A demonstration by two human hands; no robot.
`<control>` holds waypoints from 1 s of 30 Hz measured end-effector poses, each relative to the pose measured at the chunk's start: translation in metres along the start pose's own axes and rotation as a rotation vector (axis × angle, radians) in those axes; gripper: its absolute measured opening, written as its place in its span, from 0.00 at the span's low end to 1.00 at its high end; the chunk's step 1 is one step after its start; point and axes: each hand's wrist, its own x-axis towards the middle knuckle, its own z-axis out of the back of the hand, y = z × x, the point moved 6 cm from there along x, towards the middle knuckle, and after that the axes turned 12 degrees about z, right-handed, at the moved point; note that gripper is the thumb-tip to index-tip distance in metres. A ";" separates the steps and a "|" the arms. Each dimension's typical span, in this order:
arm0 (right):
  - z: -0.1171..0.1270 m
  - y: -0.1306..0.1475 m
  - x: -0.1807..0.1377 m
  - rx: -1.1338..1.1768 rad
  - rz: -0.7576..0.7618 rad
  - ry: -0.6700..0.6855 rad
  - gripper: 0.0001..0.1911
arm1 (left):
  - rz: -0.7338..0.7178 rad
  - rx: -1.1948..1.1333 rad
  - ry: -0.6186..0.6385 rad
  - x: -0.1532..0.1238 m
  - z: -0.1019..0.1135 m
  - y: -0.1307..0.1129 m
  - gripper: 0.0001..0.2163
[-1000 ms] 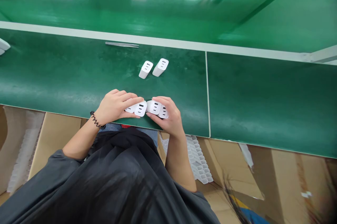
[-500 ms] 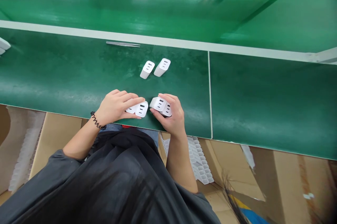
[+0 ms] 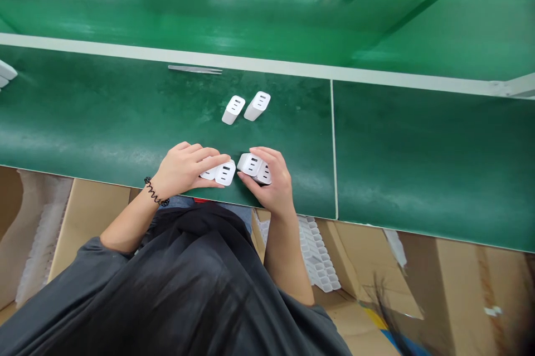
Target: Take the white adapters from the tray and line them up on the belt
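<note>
- Just beyond the hands, two white charger blocks stand near each other on the green tabletop (image 3: 418, 161), port faces up: a left standing block (image 3: 233, 110) and a right standing block (image 3: 257, 106). They occupy the strip between the right hand's pair and the back rail (image 3: 267, 64).
- Slim metal tweezers (image 3: 195, 69) lie lengthwise near that rail, farther back and to the left of the standing blocks.
- More white pieces (image 3: 6, 73) are cut off by the left edge of the view.
- A pale seam (image 3: 334, 150) crosses the tabletop to the right of the hands.
- Below the front edge, an open cardboard box (image 3: 355, 258) is at the right, with a pale plastic tray (image 3: 315, 250) of many small compartments beside its wall; whether they hold anything I cannot tell.
- On the left, translucent ribbed plastic (image 3: 39, 239) sits beside a cardboard panel (image 3: 90, 205).
- The left hand (image 3: 179, 169) is part-closed, fingers over and thumb under a left pair of blocks (image 3: 225, 173), which touch side by side at the front edge.
- The right hand (image 3: 275, 186), curled likewise, grips a right pair of blocks (image 3: 251, 165); a narrow gap separates the pairs.
</note>
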 end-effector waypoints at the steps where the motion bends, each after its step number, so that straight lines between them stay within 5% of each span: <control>1: 0.000 0.000 0.000 0.002 0.001 -0.001 0.24 | 0.002 0.003 0.001 0.000 0.000 0.000 0.25; 30: 0.000 0.000 0.000 0.022 -0.024 0.009 0.24 | 0.102 0.036 0.099 0.006 -0.010 -0.005 0.25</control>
